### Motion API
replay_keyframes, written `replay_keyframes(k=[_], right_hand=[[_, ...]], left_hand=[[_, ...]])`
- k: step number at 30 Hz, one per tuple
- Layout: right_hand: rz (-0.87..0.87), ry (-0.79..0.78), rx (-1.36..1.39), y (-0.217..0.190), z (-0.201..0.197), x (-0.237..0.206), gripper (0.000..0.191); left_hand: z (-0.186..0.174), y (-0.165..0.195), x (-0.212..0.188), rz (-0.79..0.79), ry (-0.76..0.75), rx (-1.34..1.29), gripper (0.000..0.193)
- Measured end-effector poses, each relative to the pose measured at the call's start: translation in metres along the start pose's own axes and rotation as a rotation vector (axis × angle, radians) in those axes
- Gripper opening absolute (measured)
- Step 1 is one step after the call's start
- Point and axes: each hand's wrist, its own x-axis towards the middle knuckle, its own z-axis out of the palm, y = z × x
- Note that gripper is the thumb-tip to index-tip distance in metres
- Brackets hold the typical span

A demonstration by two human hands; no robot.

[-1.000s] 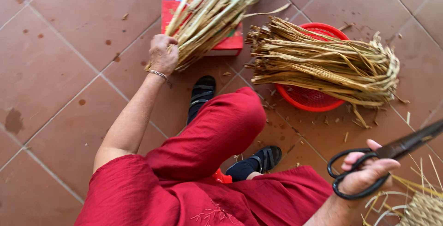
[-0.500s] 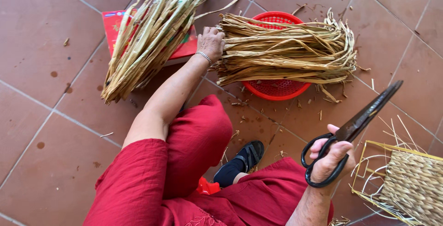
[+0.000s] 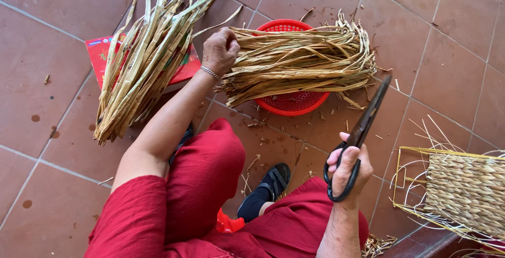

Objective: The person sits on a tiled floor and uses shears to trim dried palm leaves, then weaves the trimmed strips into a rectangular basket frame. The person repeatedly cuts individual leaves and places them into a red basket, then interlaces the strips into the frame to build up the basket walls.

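My left hand is closed around the near ends of a thick bundle of dried straw strips that lies across a red plastic basket. My right hand grips the black handles of large dark scissors, blades together and pointing up and away toward the bundle's right end. A second, longer bundle of dried strips leans over a red box to the left of my left hand.
I sit on a brown tiled floor in red clothes, one black sandal showing between my knees. A half-woven straw basket on a yellow wire frame stands at the right. Straw scraps litter the tiles.
My left hand has left the long bundle by the red box and taken hold of the bundle on the red basket. The scissors have risen in my right hand, pointing more upright.
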Motion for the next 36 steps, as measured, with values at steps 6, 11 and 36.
replay_keyframes(k=[6,11,36], right_hand=[[-0.072,-0.066,-0.041,0.003,-0.008,-0.017,0.060],[-0.327,-0.065,-0.143,-0.010,-0.008,-0.026,0.057],[-0.487,-0.044,-0.568,-0.031,-0.027,-0.043,0.055]], left_hand=[[-0.041,0.092,-0.025,-0.119,-0.087,-0.858,0.012],[-0.049,0.170,-0.053,0.144,-0.328,-1.035,0.013],[-0.032,0.247,-0.122,-0.100,-0.702,-0.886,0.020]])
